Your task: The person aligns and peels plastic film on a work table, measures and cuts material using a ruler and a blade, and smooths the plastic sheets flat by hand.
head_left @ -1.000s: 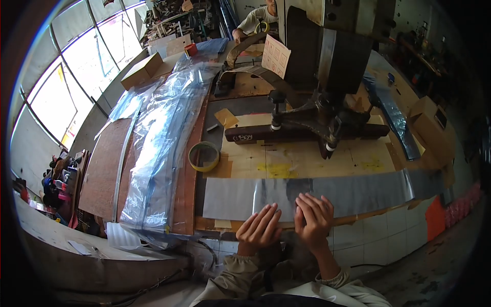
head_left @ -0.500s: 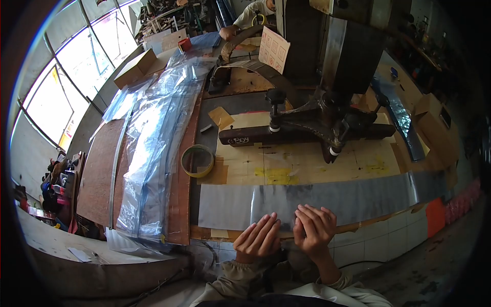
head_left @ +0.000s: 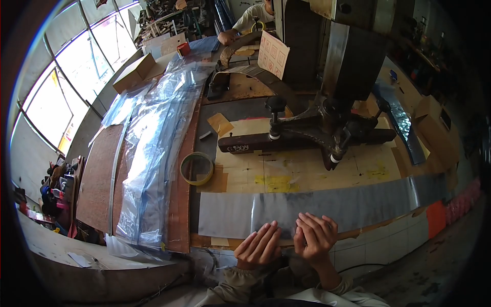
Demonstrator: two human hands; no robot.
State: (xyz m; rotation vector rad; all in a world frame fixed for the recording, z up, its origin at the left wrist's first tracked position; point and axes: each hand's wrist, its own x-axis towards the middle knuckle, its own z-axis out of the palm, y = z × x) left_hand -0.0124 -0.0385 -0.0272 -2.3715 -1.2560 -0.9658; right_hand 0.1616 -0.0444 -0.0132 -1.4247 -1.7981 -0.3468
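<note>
My left hand (head_left: 258, 245) is at the front edge of the work table, its fingers stretched out and lying side by side, with nothing visible in it. Just to its right is my right hand (head_left: 315, 236), fingers extended and slightly bent, also holding nothing I can see. The two hands are apart, with a narrow gap between them. Beyond the fingertips lies a long grey, shiny strip of sheet (head_left: 332, 209) along the front of the table. Whether the fingertips touch the strip's near edge is hard to tell.
Behind the strip, a dark metal press (head_left: 327, 123) with a crossbar stands over a pale board (head_left: 240, 171). A tape roll (head_left: 197, 180) is at left, beside clear plastic sheets (head_left: 148, 148). Cardboard boxes (head_left: 432, 120) are at right. Another person's arm (head_left: 232, 35) shows at the back.
The whole scene, hands included, sits slightly lower in view. My hands keep nearly the same pose and place by the strip. The other person's arm has shifted slightly.
</note>
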